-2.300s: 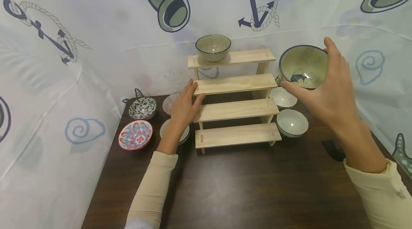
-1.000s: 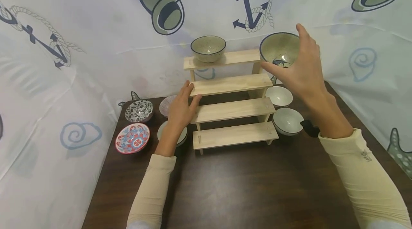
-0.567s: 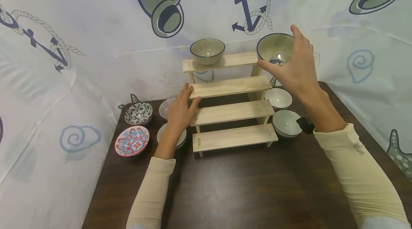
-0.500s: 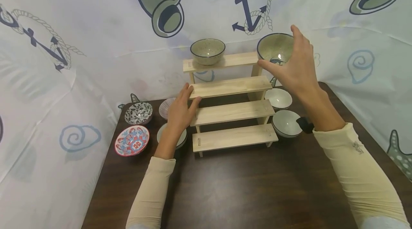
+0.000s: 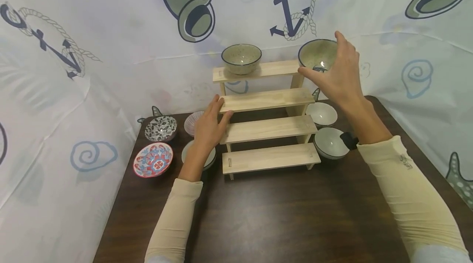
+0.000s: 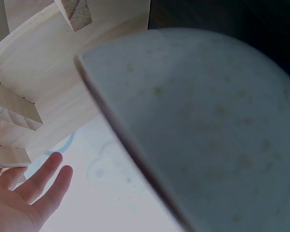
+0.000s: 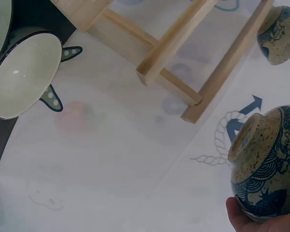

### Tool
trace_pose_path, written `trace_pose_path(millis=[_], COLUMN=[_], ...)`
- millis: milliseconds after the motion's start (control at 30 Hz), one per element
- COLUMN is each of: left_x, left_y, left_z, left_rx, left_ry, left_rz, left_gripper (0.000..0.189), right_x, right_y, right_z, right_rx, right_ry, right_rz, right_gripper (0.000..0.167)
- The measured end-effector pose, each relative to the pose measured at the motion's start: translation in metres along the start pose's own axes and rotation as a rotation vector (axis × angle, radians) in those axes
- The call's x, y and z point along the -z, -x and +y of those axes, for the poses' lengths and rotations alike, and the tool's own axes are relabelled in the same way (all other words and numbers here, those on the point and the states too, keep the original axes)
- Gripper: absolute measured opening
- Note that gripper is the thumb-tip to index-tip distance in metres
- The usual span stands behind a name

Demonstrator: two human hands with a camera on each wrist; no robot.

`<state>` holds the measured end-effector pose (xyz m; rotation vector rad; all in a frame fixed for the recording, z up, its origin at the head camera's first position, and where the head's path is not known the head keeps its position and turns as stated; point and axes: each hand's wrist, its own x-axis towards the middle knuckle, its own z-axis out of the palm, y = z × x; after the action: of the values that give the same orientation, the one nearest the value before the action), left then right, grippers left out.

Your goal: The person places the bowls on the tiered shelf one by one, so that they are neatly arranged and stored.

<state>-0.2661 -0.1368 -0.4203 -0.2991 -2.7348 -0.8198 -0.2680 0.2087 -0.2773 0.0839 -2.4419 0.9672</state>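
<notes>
My right hand point(image 5: 341, 68) grips a speckled grey-green bowl point(image 5: 314, 53) with a dark rim, thumb in front and fingers at the far side. That bowl hangs by the right end of the top shelf; in the right wrist view its blue-patterned outside point(image 7: 268, 169) shows, its foot apart from the wooden rack point(image 7: 174, 58). A matching bowl point(image 5: 241, 59) stands on the top shelf's left part. My left hand point(image 5: 208, 127) touches the left end of the stepped rack point(image 5: 266, 99) with fairly straight fingers; in the left wrist view its fingers point(image 6: 50, 181) are partly cut off.
Left of the rack sit a black-and-white bowl point(image 5: 161, 128), a red-and-blue bowl point(image 5: 153, 160), a ribbed bowl point(image 5: 193, 122) and a pale bowl point(image 5: 210, 159) partly behind my forearm. Two white bowls point(image 5: 321, 114) stand to its right. Patterned cloth point(image 5: 122, 16) hangs behind the dark table point(image 5: 258, 218).
My right hand has carried the speckled bowl leftward and up, from beside the rack to the top shelf's right end. It barely moves over the last half second. My left hand stays on the rack.
</notes>
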Motion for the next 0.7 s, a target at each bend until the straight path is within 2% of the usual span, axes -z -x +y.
trace_pose_path(millis=[367, 700], left_x=[-0.001, -0.001], left_y=[0.0, 0.0], left_z=[0.001, 0.0], left_rx=[-0.008, -0.013], left_ry=[0.004, 0.002], left_rz=[0.019, 0.02], left_gripper=[0.065, 0.065], right_x=[-0.012, -0.021], right_y=[-0.01, -0.018], right_z=[0.016, 0.014], right_rx=[-0.028, -0.04], right_ry=[0.001, -0.021], right_rz=[-0.019, -0.03], right_gripper=[0.114, 0.115])
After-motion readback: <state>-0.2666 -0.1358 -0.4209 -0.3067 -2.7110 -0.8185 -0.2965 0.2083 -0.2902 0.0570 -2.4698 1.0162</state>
